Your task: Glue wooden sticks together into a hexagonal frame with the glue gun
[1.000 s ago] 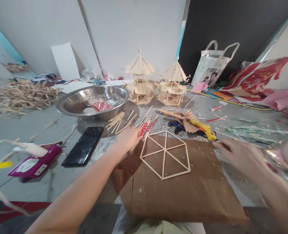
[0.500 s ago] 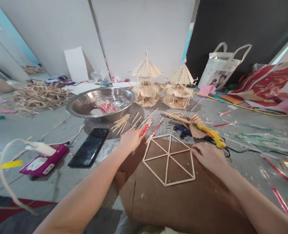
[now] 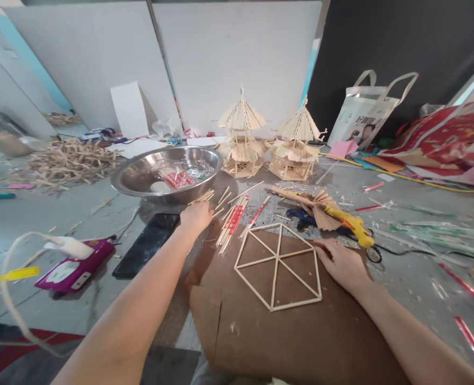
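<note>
A flat hexagonal frame of thin wooden sticks with spokes (image 3: 277, 256) lies on a brown board (image 3: 261, 342) in front of me. My right hand (image 3: 343, 262) rests on the board, fingers stretched out and tips at the frame's right corner. My left hand (image 3: 196, 218) is curled down over a small pile of short sticks (image 3: 204, 196); its fingertips are hidden, so what they hold I cannot make out. Between my left hand and the frame lie sticks in red-printed wrappers (image 3: 233, 222), with a single wrapped one (image 3: 256, 215) beside them.
A steel basin (image 3: 120, 187) holds wrapped sticks. Two stick-built pavilions (image 3: 242, 144) (image 3: 296, 152) stand behind. At right is a yellow glue gun (image 3: 355, 224). A phone (image 3: 146, 246) and a purple power strip (image 3: 76, 264) lie left; a stick heap (image 3: 74, 166) is farther back.
My left hand has moved left from the red-wrapped sticks to the pile of short sticks, leaving the wrapped ones lying uncovered. My right hand stays at the frame's corner.
</note>
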Motion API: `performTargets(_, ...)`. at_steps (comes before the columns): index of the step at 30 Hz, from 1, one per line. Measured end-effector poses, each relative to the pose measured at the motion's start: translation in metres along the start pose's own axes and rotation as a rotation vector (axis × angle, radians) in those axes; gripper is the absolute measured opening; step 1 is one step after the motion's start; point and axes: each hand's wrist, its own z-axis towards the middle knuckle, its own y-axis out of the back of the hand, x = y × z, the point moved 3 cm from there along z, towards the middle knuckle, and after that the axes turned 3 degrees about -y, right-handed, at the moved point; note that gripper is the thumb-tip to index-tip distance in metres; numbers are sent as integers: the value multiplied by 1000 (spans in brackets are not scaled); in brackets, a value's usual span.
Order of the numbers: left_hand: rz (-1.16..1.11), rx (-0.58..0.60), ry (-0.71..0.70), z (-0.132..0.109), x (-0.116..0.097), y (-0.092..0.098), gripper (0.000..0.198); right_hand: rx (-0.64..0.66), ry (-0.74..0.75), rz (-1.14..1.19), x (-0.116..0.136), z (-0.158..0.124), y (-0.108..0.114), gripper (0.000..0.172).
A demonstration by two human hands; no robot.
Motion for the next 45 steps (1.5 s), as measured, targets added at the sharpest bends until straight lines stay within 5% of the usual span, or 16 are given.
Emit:
performTargets(32, 6, 36, -79, 3, 23, -10, 41, 91, -88, 281, -9, 11, 3, 25)
performTargets(40, -5, -30, -84, -10, 12, 12, 28, 137, -137, 275, -11, 13, 1, 25)
performTargets(45, -154, -147, -228, -23, -8, 26, 24, 113, -123, 278, -11, 12, 2, 25)
